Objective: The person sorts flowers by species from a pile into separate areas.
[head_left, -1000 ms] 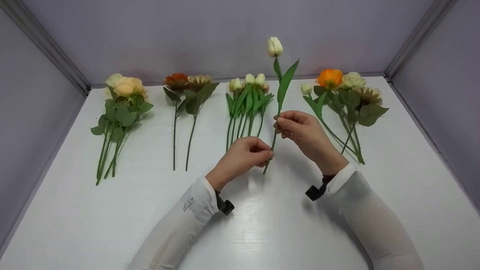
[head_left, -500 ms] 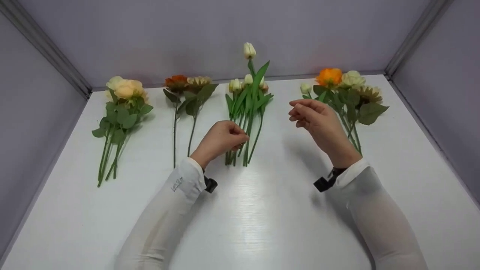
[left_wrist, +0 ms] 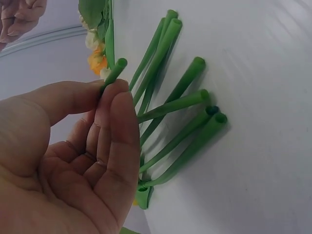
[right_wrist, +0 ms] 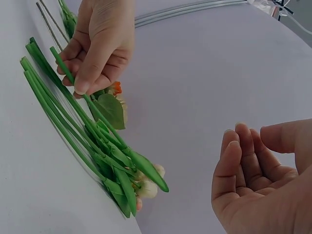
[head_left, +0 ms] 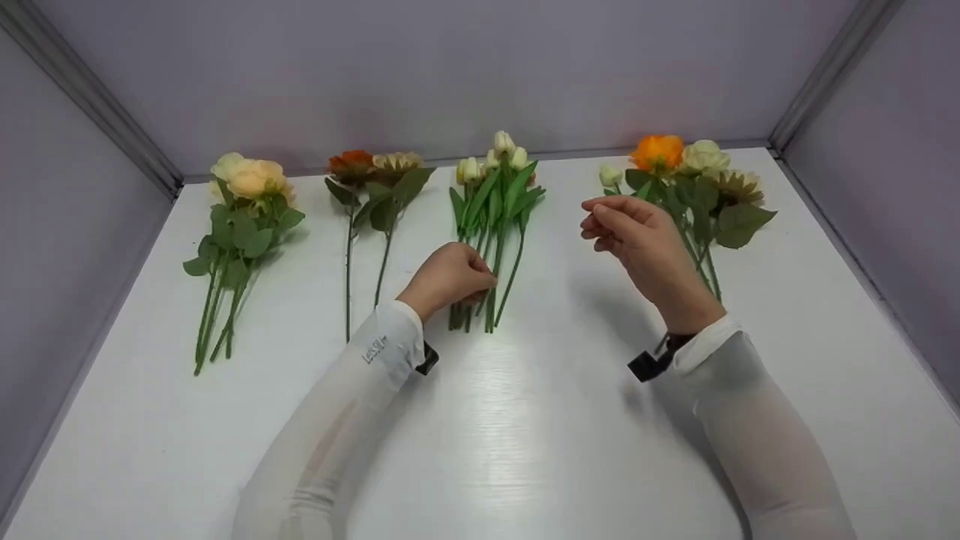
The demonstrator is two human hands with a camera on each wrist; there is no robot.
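Note:
My left hand (head_left: 448,277) pinches the lower stem of a white tulip (head_left: 504,142) between thumb and fingers. In the left wrist view the cut end of its stem (left_wrist: 117,69) sticks out past the fingertips. This tulip is over a bunch of tulips (head_left: 471,169) on the white table, its leaves overlapping theirs; whether it touches them I cannot tell. Several hollow stem ends (left_wrist: 197,66) lie beneath the hand. My right hand (head_left: 641,244) is held above the table beside the right-hand flowers, fingers loosely bent, with nothing in it, as the right wrist view confirms.
Along the back of the table (head_left: 480,465) lie cream and peach roses (head_left: 256,176) at left, then a rust-orange flower (head_left: 351,163) beside a beige one (head_left: 397,162). At right are an orange flower (head_left: 658,152), pale flowers (head_left: 705,156) and a single tulip (head_left: 610,175). Grey walls enclose three sides.
My right hand has let go of the tulip stem and moved away to the right. The left hand has carried the tulip leftward and lowered it over the bunch.

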